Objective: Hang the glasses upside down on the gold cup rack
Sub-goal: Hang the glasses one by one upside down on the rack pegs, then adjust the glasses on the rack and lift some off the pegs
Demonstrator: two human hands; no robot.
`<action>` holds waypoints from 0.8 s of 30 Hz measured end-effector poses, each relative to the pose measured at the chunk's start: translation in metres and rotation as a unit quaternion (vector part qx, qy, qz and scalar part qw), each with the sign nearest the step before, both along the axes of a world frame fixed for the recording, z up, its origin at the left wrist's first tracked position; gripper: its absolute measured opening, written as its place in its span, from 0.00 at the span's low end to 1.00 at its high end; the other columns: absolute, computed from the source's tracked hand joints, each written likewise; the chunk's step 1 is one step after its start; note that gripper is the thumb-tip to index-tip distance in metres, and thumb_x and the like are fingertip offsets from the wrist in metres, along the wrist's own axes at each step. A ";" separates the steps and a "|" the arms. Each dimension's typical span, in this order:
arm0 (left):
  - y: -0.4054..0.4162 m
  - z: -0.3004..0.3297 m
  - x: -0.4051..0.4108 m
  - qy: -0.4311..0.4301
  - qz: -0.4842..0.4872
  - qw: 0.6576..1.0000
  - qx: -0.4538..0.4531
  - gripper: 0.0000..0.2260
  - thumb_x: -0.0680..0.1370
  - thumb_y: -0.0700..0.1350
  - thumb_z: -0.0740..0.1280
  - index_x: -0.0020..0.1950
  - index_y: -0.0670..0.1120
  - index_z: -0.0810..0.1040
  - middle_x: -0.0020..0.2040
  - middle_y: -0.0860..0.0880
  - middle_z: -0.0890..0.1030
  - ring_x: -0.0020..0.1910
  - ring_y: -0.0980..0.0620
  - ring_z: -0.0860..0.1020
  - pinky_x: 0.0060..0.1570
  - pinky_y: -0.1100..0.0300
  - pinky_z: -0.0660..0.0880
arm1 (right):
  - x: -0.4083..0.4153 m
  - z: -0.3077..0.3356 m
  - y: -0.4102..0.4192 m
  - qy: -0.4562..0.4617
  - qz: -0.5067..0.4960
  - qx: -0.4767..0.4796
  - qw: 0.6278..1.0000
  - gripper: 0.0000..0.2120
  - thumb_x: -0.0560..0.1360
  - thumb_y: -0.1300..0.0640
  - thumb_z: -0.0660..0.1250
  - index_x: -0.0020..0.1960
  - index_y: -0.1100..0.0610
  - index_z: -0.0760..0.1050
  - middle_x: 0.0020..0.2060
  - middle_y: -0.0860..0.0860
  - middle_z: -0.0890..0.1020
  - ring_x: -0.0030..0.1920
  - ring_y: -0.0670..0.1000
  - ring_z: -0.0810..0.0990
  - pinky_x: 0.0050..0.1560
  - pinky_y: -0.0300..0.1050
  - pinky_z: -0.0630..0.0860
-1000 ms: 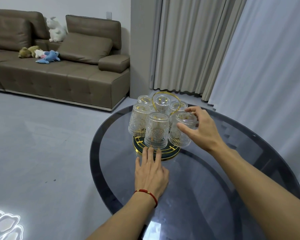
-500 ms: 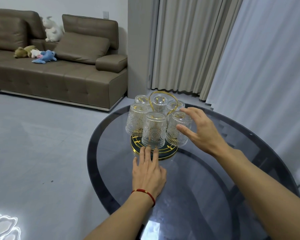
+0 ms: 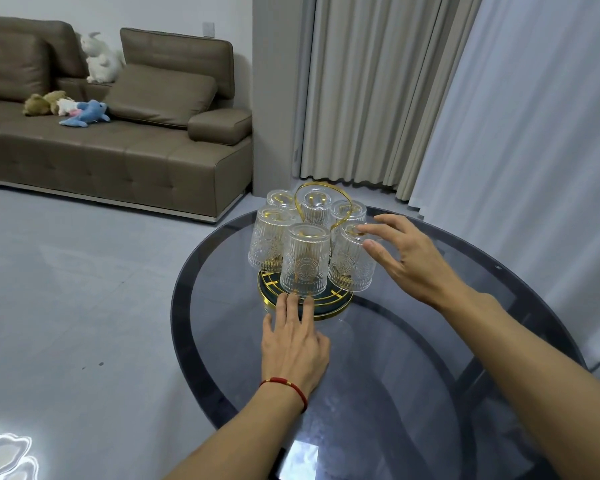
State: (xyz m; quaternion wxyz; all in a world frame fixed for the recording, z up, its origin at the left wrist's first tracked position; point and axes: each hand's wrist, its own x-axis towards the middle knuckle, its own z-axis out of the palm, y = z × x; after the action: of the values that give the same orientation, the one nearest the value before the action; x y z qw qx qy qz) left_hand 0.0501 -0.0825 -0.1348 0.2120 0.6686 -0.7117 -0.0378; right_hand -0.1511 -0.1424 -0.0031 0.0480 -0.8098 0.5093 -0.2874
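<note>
The gold cup rack [image 3: 333, 301] with a dark round base and a gold loop handle stands on the round dark glass table [image 3: 413, 358]. Several clear embossed glasses hang upside down on it; the front one [image 3: 303, 263] faces me. My right hand [image 3: 406, 258] is spread beside the right-front glass [image 3: 349, 263], fingertips at its upturned bottom, not gripping it. My left hand [image 3: 291, 337] lies flat on the table, fingers apart, fingertips touching the rack's base rim. It wears a red cord bracelet.
A brown sofa [image 3: 118, 147] with plush toys stands at the back left across the grey floor. Beige curtains [image 3: 371, 91] and a white sheer curtain [image 3: 541, 133] hang behind and to the right of the table.
My right hand has let go of the right-front glass and spread its fingers, drawing slightly right. The left hand stays at the rack's base.
</note>
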 end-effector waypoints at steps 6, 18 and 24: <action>0.002 0.000 0.000 -0.005 0.002 1.000 -0.007 0.27 0.79 0.51 0.56 0.79 0.47 0.58 0.79 0.43 0.61 0.79 0.43 0.53 0.75 0.42 0.59 | 0.009 0.008 -0.007 -0.090 -0.010 -0.015 0.996 0.19 0.85 0.48 0.59 0.72 0.51 0.76 0.68 0.49 0.79 0.68 0.47 0.75 0.70 0.54 0.73; 0.001 -0.002 -0.001 -0.003 0.001 1.000 -0.010 0.27 0.79 0.50 0.57 0.78 0.46 0.61 0.78 0.41 0.63 0.79 0.41 0.55 0.75 0.41 0.60 | 0.031 0.029 -0.062 -0.151 0.023 0.163 0.975 0.30 0.84 0.38 0.46 0.69 0.53 0.77 0.71 0.52 0.77 0.73 0.52 0.71 0.67 0.46 0.61; 0.001 -0.002 -0.001 -0.012 0.002 1.000 -0.007 0.27 0.80 0.51 0.55 0.79 0.47 0.59 0.79 0.42 0.61 0.80 0.42 0.54 0.75 0.41 0.59 | 0.022 0.026 -0.067 -0.129 -0.003 0.167 0.977 0.30 0.85 0.39 0.45 0.72 0.52 0.77 0.74 0.51 0.74 0.73 0.49 0.69 0.66 0.44 0.59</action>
State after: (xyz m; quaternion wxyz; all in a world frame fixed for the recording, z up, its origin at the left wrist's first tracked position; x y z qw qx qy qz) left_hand 0.0489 -0.0817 -0.1366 0.2085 0.6689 -0.7131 -0.0248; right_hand -0.1288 -0.2091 0.0234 0.2471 -0.7448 0.5423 -0.3000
